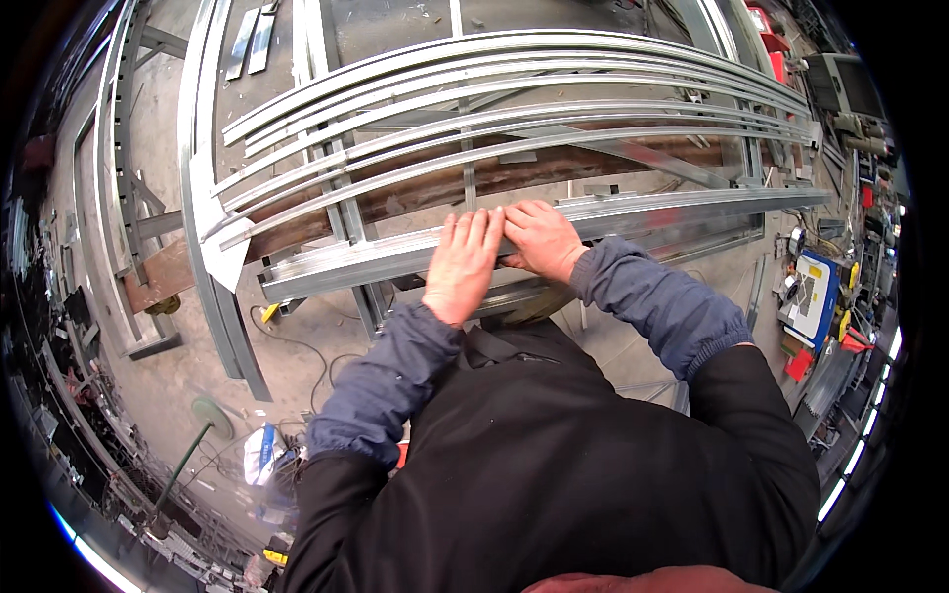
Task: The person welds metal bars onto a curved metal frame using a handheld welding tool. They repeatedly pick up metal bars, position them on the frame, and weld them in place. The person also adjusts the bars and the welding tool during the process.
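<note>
A long silvery metal profile [346, 269] runs from left to right in front of me, with a ridged upper face. My left hand [460, 265] is laid over it, fingers close together and reaching to its far edge; the thumb is hidden. Right beside it, my right hand [544, 237] grips the same profile, its fingers bent over the top and the index fingers nearly meeting. Beyond my hands several thinner metal strips [395, 149] lie side by side across the frame, parallel to the profile.
A brown rusty beam [395, 196] passes under the strips. White paper [225, 252] hangs at their left ends. Upright grey metal frames [203, 198] stand at the left. A blue-and-white box [811, 296] sits at the right. Cables [318, 361] and a green round-based stand [211, 417] are on the floor.
</note>
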`<action>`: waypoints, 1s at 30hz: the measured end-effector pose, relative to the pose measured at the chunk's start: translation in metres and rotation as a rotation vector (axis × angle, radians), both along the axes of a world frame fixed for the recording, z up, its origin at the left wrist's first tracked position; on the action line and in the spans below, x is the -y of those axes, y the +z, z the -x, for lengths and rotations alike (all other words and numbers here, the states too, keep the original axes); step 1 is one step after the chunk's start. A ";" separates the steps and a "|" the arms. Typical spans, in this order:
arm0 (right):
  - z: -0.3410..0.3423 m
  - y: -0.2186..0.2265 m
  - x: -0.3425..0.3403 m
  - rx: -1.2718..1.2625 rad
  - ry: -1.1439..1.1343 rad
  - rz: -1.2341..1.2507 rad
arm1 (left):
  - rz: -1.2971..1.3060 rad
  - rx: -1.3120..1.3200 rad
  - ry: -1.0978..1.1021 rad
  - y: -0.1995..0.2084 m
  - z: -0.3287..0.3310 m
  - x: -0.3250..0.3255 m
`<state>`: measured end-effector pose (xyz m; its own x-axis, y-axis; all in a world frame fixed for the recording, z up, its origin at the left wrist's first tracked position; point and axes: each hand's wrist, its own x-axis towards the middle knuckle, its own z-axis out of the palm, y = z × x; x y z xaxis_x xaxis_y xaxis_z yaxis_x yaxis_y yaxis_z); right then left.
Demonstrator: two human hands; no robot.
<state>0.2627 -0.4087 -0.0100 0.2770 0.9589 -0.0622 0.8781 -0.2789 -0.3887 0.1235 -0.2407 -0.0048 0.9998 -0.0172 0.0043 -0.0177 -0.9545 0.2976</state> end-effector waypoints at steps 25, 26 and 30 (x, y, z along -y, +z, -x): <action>0.028 0.011 0.020 -0.012 -0.294 -0.108 | 0.071 0.040 0.113 -0.016 -0.011 0.018; 0.037 0.027 0.036 -0.025 -0.369 -0.268 | 0.058 0.035 0.115 -0.016 -0.010 0.018; 0.074 0.023 0.135 -0.172 -0.868 -0.225 | 0.005 -0.058 0.111 -0.012 -0.012 0.024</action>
